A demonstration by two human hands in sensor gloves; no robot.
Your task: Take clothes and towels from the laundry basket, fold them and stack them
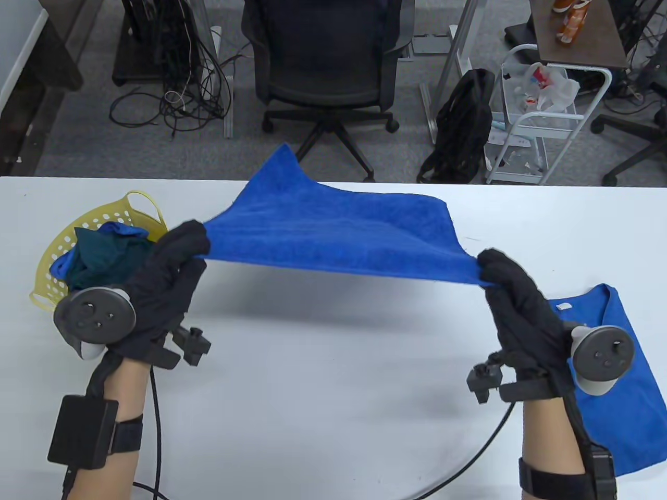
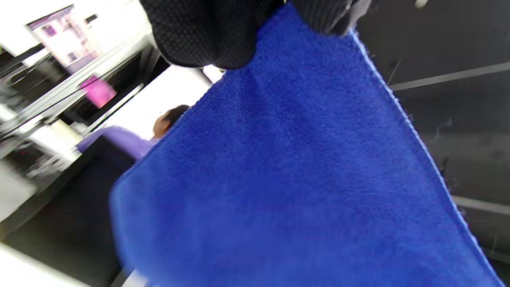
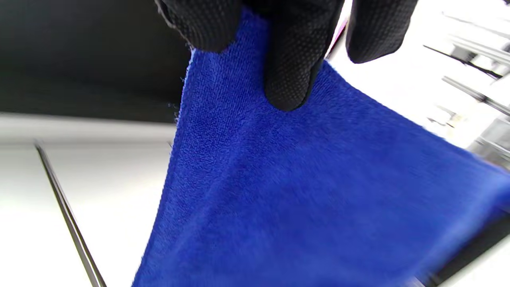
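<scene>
Above white table [image 1: 312, 390], both hands' fingers [image 3: 291, 59] grip blue towel [image 1: 338, 234] corners, apparently stretched taut.

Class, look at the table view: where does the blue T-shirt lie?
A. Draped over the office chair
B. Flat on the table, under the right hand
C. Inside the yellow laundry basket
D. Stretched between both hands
B: the blue T-shirt lies flat on the white table at the right, partly beneath the right hand, which with the left hand holds the blue towel.

no legible txt anywhere
</scene>
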